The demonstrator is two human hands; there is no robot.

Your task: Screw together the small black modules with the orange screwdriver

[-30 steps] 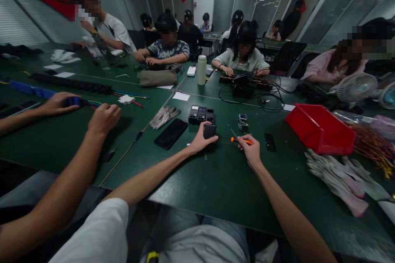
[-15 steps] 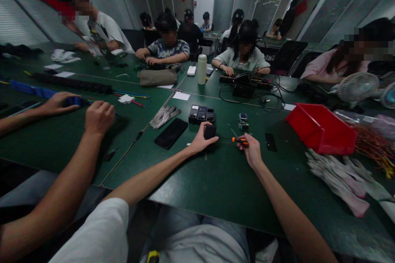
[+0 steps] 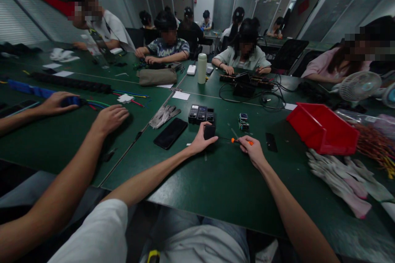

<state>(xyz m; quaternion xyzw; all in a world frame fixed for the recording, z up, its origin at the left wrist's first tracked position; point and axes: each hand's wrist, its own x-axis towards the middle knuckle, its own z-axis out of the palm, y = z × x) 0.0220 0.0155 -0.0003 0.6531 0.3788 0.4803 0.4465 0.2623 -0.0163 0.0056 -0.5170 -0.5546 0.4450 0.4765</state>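
My left hand (image 3: 201,140) grips a small black box (image 3: 209,131) a little above the green table, thumb on its near side. In my right hand (image 3: 253,148) is a screwdriver (image 3: 237,141) with an orange and black handle. Its thin shaft points left toward the box; whether the tip touches it is too fine to tell. Just behind my left hand stands a row of black boxes (image 3: 201,114) with pale labels. A small stack of green circuit boards (image 3: 243,121) lies beyond the screwdriver. To the right of my right hand is a flat black plate (image 3: 271,142).
A black phone (image 3: 170,133) and a glove (image 3: 164,116) lie left of my left hand. On the right are a red bin (image 3: 322,128) and more gloves (image 3: 339,181). A co-worker's hands (image 3: 111,119) reach in from the left near a blue strip (image 3: 27,87). A bottle (image 3: 202,68) stands farther back.
My right hand has turned on the screwdriver handle, its back now more upward. My left hand and the box stay put. The neighbouring co-worker's right hand has shifted right, off the wires.
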